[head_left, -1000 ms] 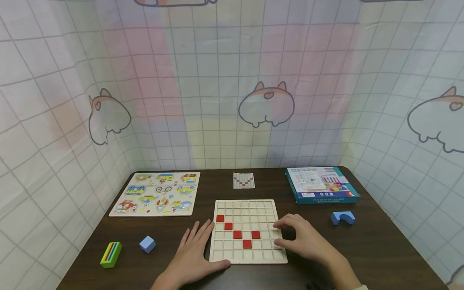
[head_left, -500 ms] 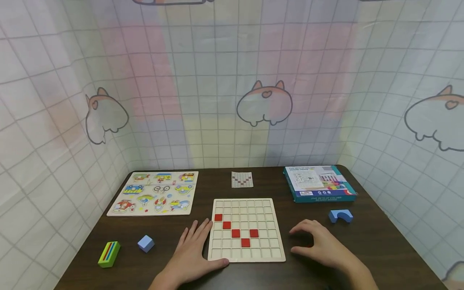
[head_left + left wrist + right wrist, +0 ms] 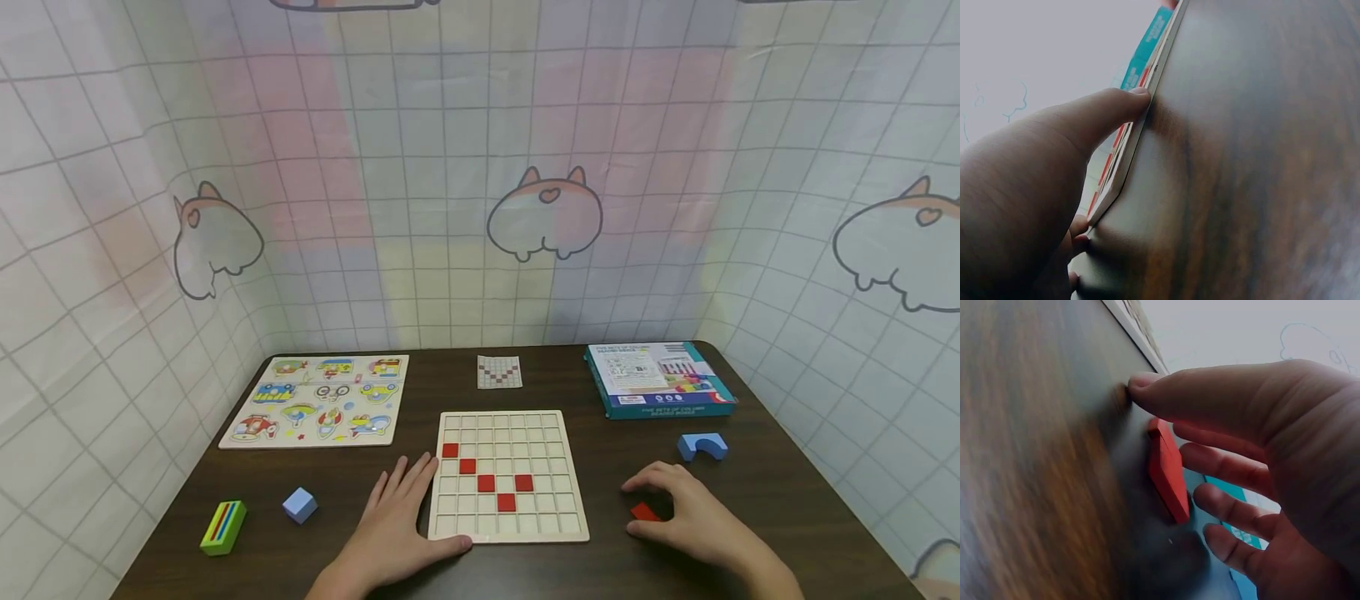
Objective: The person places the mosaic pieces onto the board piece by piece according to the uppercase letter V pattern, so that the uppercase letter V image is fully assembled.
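Note:
A pale square grid board (image 3: 555, 528) lies on the table with several red square tiles (image 3: 506, 502) set in its cells. My left hand (image 3: 393, 521) rests at its lower left corner, fingers along the left edge and thumb on the near edge; the thumb (image 3: 1110, 106) presses the board's rim in the left wrist view. To the right of the board, my right hand (image 3: 697, 518) is over loose red tiles (image 3: 645, 512) on the table. In the right wrist view its thumb and fingers are parted around the red tiles (image 3: 1169, 478), with no pinch on them.
A small pattern card (image 3: 498, 372) lies behind the board. A picture puzzle (image 3: 315, 400) is at back left, a teal box (image 3: 660, 381) at back right. Around them lie a blue arch block (image 3: 702, 447), a light blue cube (image 3: 300, 505) and a green striped block (image 3: 223, 527).
My right hand has moved from the board's right edge rightward to the loose red tiles, which now show between its fingers. My left hand has stayed on the board's corner.

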The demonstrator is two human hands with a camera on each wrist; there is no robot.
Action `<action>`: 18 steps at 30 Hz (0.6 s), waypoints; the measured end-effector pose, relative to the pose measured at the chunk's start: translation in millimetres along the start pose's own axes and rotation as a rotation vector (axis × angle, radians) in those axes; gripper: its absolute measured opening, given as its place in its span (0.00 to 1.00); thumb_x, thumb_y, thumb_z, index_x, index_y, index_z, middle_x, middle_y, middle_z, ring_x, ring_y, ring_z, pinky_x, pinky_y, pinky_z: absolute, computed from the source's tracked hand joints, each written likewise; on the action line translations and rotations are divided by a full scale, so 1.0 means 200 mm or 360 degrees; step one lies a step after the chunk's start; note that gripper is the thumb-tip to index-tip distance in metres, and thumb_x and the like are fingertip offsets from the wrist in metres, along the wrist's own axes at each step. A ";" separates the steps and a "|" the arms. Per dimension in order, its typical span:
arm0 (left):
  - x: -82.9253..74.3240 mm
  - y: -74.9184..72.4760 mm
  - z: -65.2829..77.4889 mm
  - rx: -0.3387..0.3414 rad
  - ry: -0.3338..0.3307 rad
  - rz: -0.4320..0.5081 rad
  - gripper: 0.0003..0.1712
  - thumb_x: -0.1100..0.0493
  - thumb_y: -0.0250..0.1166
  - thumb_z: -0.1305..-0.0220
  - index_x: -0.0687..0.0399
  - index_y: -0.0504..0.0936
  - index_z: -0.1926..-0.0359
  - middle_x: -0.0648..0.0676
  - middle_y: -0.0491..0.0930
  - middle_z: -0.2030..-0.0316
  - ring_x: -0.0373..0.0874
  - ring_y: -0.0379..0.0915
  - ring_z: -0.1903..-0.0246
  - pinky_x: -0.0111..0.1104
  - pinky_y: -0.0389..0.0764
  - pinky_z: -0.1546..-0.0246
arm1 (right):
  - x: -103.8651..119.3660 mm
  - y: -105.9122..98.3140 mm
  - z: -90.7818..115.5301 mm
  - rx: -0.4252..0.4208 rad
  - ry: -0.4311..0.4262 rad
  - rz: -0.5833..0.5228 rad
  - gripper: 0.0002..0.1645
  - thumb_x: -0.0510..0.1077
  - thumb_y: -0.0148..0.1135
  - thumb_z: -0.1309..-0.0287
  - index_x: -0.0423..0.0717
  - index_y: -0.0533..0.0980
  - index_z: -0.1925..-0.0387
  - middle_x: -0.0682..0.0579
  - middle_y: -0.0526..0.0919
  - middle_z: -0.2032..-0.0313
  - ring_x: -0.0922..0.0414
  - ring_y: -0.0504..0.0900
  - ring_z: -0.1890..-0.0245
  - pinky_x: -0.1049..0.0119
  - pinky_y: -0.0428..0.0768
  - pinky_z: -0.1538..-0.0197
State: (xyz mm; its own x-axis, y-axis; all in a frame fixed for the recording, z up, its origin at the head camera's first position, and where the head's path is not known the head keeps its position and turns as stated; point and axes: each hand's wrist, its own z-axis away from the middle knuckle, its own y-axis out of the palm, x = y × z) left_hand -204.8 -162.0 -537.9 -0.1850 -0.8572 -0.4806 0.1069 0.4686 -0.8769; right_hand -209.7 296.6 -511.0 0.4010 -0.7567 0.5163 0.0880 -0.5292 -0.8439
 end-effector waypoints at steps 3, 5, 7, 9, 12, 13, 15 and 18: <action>0.00 0.00 0.00 -0.0005 0.0003 -0.0003 0.78 0.06 0.68 0.53 0.39 0.57 0.10 0.50 0.56 0.11 0.62 0.41 0.09 0.67 0.44 0.12 | -0.02 -0.01 0.01 0.0026 -0.0009 -0.0009 0.24 0.64 0.84 0.41 0.67 0.86 0.46 0.67 0.84 0.44 0.59 0.79 0.43 0.62 0.85 0.41; 0.00 0.00 0.00 -0.0006 0.0003 -0.0004 0.78 0.06 0.68 0.53 0.40 0.57 0.10 0.50 0.56 0.11 0.62 0.41 0.09 0.67 0.44 0.12 | -0.04 -0.02 0.02 0.0049 -0.0005 -0.0026 0.23 0.63 0.84 0.40 0.68 0.86 0.46 0.67 0.83 0.44 0.60 0.79 0.44 0.63 0.85 0.41; 0.00 0.00 0.00 -0.0007 0.0003 -0.0006 0.78 0.06 0.68 0.53 0.40 0.57 0.10 0.50 0.56 0.11 0.62 0.41 0.09 0.67 0.44 0.12 | -0.05 -0.03 0.02 0.0073 -0.0003 -0.0055 0.22 0.62 0.83 0.39 0.69 0.86 0.46 0.66 0.83 0.45 0.62 0.79 0.44 0.64 0.85 0.42; 0.00 0.00 0.00 -0.0006 0.0002 -0.0007 0.78 0.06 0.67 0.53 0.40 0.57 0.10 0.50 0.56 0.11 0.62 0.41 0.09 0.68 0.44 0.12 | -0.06 -0.04 0.03 0.0092 -0.0007 -0.0085 0.21 0.61 0.83 0.38 0.69 0.87 0.46 0.65 0.82 0.45 0.63 0.79 0.45 0.66 0.84 0.42; 0.00 0.00 0.00 0.0001 -0.0001 -0.0008 0.78 0.06 0.67 0.53 0.40 0.57 0.10 0.51 0.57 0.11 0.62 0.41 0.09 0.68 0.45 0.12 | -0.06 -0.04 0.03 0.0101 -0.0017 -0.0125 0.18 0.59 0.82 0.36 0.68 0.88 0.47 0.64 0.82 0.45 0.65 0.80 0.46 0.67 0.85 0.42; 0.00 0.00 0.00 0.0002 -0.0003 -0.0008 0.78 0.06 0.67 0.53 0.40 0.57 0.10 0.51 0.57 0.11 0.62 0.41 0.09 0.68 0.45 0.13 | -0.06 -0.03 0.03 0.0099 -0.0021 -0.0129 0.17 0.59 0.82 0.36 0.68 0.88 0.48 0.64 0.82 0.46 0.65 0.80 0.47 0.67 0.85 0.43; 0.00 0.01 0.00 0.0005 -0.0004 -0.0010 0.79 0.06 0.67 0.53 0.40 0.57 0.10 0.51 0.57 0.11 0.62 0.41 0.10 0.68 0.45 0.13 | -0.06 -0.03 0.04 0.0083 -0.0012 -0.0135 0.14 0.58 0.81 0.35 0.68 0.89 0.50 0.64 0.82 0.47 0.66 0.79 0.48 0.68 0.84 0.43; 0.00 0.01 0.00 0.0006 -0.0005 -0.0008 0.78 0.06 0.67 0.53 0.40 0.57 0.10 0.51 0.57 0.11 0.62 0.42 0.10 0.68 0.45 0.13 | -0.06 -0.02 0.03 0.0047 0.0006 -0.0140 0.11 0.59 0.81 0.35 0.69 0.89 0.53 0.66 0.83 0.49 0.67 0.80 0.50 0.69 0.84 0.44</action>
State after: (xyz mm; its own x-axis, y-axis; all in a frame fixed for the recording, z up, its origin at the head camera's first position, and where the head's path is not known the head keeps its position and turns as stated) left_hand -205.6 -161.4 -539.1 -0.1822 -0.8602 -0.4763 0.1098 0.4636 -0.8792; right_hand -208.8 309.2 -514.8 0.3868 -0.7094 0.5892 0.1494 -0.5823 -0.7992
